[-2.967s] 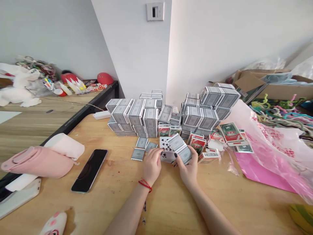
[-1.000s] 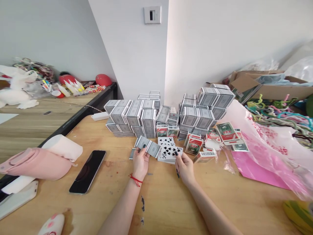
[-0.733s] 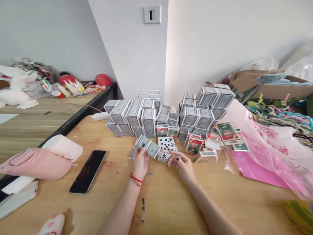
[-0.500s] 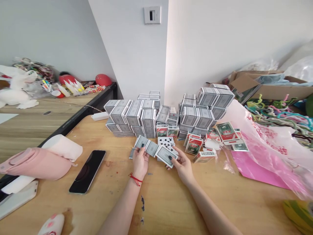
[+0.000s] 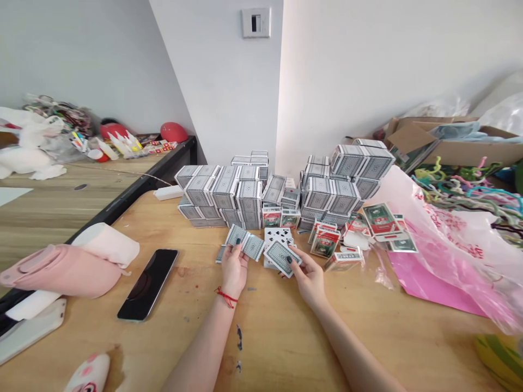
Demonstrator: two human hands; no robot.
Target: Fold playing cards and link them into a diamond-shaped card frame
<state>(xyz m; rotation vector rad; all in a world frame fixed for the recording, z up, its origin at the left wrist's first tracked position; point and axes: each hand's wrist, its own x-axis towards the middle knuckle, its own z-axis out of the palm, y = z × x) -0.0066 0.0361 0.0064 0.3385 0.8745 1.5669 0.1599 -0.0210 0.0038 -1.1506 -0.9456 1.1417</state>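
Observation:
My left hand (image 5: pixel 235 269) is closed on a fanned pair of patterned playing cards (image 5: pixel 252 246), backs up, thumb on top. In my right hand (image 5: pixel 307 275) a playing card (image 5: pixel 281 258) is pinched at its right edge, also back up; whether more cards lie under it I cannot tell. Behind it, face-up spade cards (image 5: pixel 278 234) lie on the table, partly covered by the held card. Under and left of my left hand's cards, another grey-backed card pile (image 5: pixel 220 253) shows at its edge.
Grey card-deck stacks (image 5: pixel 224 188) stand at the back left, with more stacks (image 5: pixel 333 195) at the back right. Red-and-green card boxes (image 5: pixel 326 241) lie right of my hands, beside pink plastic (image 5: pixel 433 277). A phone (image 5: pixel 147 284) and a pink visor (image 5: pixel 61 272) lie left.
My right hand with its card has shifted slightly right, away from the cards in my left hand, so a gap now shows between them. My left hand has hardly moved.

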